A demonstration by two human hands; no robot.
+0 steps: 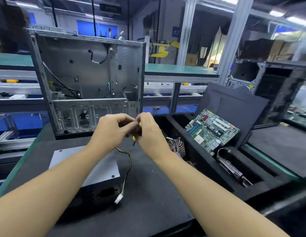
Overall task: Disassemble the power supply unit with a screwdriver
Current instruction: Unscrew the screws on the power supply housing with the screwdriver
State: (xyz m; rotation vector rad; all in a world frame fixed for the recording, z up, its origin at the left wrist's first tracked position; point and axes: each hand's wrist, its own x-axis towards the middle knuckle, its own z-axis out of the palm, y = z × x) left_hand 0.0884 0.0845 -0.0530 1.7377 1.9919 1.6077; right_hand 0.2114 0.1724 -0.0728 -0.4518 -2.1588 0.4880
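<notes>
The power supply unit (104, 170), a grey-topped metal box with a dark vented front, lies on the black mat under my left forearm. A yellow and black cable (128, 166) hangs from my hands and ends in a white connector (118, 199) beside the unit. Both hands are raised together above the unit, in front of the case. My right hand (149, 134) grips a yellow-handled screwdriver (134, 138), its dark tip pointing down. My left hand (112, 129) has its fingers curled against the screwdriver and the cable end; which one it pinches is hidden.
An empty grey computer case (87, 77) stands upright behind my hands. To the right a black foam tray (251, 183) holds a green motherboard (212, 130), a finned cooler (177, 147) and a card (232, 166). Another case (272, 89) stands at far right.
</notes>
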